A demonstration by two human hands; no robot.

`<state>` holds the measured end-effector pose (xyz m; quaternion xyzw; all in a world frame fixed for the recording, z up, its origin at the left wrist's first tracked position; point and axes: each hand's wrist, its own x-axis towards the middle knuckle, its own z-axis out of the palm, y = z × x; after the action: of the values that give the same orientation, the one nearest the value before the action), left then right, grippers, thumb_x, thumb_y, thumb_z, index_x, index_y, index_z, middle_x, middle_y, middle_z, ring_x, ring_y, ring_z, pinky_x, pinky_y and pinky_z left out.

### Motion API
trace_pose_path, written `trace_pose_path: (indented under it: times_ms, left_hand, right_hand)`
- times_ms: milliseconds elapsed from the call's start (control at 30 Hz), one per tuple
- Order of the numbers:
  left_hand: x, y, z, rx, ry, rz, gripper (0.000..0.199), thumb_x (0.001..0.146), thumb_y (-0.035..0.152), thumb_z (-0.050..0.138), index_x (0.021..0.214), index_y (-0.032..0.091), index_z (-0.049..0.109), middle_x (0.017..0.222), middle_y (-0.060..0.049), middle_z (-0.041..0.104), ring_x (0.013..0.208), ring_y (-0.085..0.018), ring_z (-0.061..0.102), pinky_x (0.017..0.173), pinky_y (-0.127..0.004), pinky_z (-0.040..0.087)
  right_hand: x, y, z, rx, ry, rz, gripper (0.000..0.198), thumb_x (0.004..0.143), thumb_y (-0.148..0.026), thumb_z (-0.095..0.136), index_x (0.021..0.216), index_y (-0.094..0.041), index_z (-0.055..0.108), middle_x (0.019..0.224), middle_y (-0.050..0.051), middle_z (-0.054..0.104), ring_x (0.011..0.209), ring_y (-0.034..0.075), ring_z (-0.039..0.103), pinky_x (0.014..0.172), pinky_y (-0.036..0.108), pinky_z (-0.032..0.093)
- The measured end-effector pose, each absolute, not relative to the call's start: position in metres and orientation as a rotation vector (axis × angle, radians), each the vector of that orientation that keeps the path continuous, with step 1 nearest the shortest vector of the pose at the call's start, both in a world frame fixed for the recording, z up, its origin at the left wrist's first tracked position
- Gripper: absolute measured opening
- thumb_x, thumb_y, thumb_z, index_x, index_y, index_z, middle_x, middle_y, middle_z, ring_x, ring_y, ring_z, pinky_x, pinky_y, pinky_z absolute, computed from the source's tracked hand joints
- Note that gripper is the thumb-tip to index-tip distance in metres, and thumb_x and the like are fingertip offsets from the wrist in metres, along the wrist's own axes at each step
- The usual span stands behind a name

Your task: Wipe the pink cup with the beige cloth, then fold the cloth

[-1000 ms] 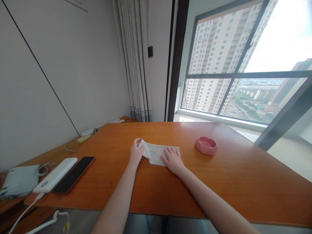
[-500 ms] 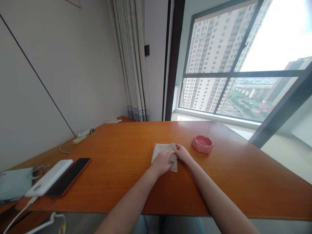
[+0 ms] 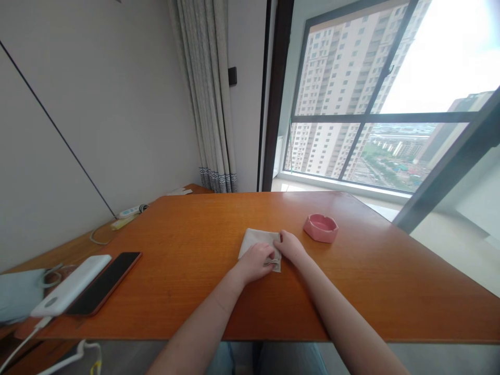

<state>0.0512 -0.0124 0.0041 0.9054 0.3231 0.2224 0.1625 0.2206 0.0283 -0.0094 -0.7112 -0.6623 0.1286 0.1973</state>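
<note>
A flat, folded beige cloth [image 3: 255,236] lies on the wooden table in front of me; whether it is a plain cloth or a small pouch I cannot tell. My left hand [image 3: 255,262] rests over its near part, with thumb and fingers closed on the fabric. At the cloth's right edge, my right hand [image 3: 291,246] has its fingertips pinched on the border. Both hands partly hide the cloth. Right of my right hand stands a pink hexagonal ashtray [image 3: 321,229], apart from it.
On the left of the table [image 3: 187,224] lie a black phone [image 3: 103,284] and a white power bank [image 3: 72,286] with a cable plugged in. A pale pouch [image 3: 19,294] and a power strip [image 3: 130,212] are beyond its left edge. A window [image 3: 351,120] is behind.
My left fingers have shifted slightly toward me, away from my right hand, along the cloth. My right fingers have moved a little onto its edge. The whole view has shifted slightly.
</note>
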Motion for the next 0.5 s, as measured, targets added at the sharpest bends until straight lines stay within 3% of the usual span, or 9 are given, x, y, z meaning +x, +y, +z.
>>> trace_pose_path:
  times_ms: [100, 167, 267, 367, 433, 500]
  left_hand:
    - [0.05, -0.011, 0.007, 2.548, 0.822, 0.648, 0.019, 0.077, 0.038, 0.06, 0.08, 0.019, 0.06, 0.089, -0.004, 0.062, 0.089, -0.019, 0.055, 0.083, -0.028, 0.042]
    - [0.045, -0.006, 0.01, 2.471, 0.892, 0.743, 0.029, 0.085, 0.044, 0.048, 0.08, 0.018, 0.062, 0.087, -0.005, 0.064, 0.087, -0.018, 0.057, 0.083, -0.029, 0.043]
    - [0.033, 0.005, 0.009, 2.362, 1.179, 0.921, 0.038, 0.092, 0.038, 0.031, 0.101, 0.017, 0.061, 0.105, -0.009, 0.064, 0.101, -0.019, 0.056, 0.093, -0.033, 0.04]
    - [0.024, 0.013, -0.002, 2.401, 1.333, 0.729, 0.046, 0.09, 0.041, 0.036, 0.128, 0.019, 0.047, 0.139, -0.011, 0.043, 0.13, -0.024, 0.036, 0.109, -0.043, 0.023]
    - [0.023, 0.015, -0.01, 2.423, 1.371, 0.513, 0.054, 0.088, 0.046, 0.038, 0.136, 0.021, 0.038, 0.149, -0.01, 0.029, 0.138, -0.025, 0.02, 0.111, -0.049, 0.012]
    - [0.024, 0.015, -0.016, 2.426, 1.401, 0.406, 0.057, 0.087, 0.049, 0.036, 0.138, 0.021, 0.036, 0.151, -0.011, 0.023, 0.14, -0.026, 0.015, 0.111, -0.052, 0.008]
  right_hand:
    - [0.221, 0.027, -0.008, -2.07, -1.846, 0.352, 0.029, 0.077, -0.033, 0.051, 0.098, -0.014, 0.054, 0.089, 0.011, 0.065, 0.08, 0.021, 0.058, 0.06, 0.026, 0.033]
    - [0.22, 0.027, -0.007, -2.1, -1.861, 0.363, 0.03, 0.079, -0.037, 0.05, 0.098, -0.015, 0.054, 0.095, 0.012, 0.064, 0.086, 0.022, 0.059, 0.062, 0.027, 0.035]
    - [0.219, 0.026, -0.007, -2.112, -1.886, 0.369, 0.025, 0.08, -0.039, 0.05, 0.091, -0.017, 0.055, 0.099, 0.01, 0.062, 0.088, 0.022, 0.059, 0.063, 0.027, 0.035]
    - [0.216, 0.026, -0.006, -2.067, -1.86, 0.372, 0.018, 0.078, -0.035, 0.053, 0.082, -0.018, 0.053, 0.097, 0.009, 0.061, 0.084, 0.019, 0.058, 0.062, 0.026, 0.035]
    - [0.215, 0.027, -0.005, -1.986, -1.792, 0.462, 0.013, 0.077, -0.03, 0.054, 0.079, -0.018, 0.051, 0.089, 0.006, 0.061, 0.079, 0.017, 0.057, 0.062, 0.025, 0.036]
    - [0.215, 0.027, -0.004, -1.894, -1.671, 0.63, 0.012, 0.078, -0.029, 0.054, 0.08, -0.018, 0.049, 0.08, 0.004, 0.061, 0.075, 0.016, 0.057, 0.062, 0.024, 0.038]
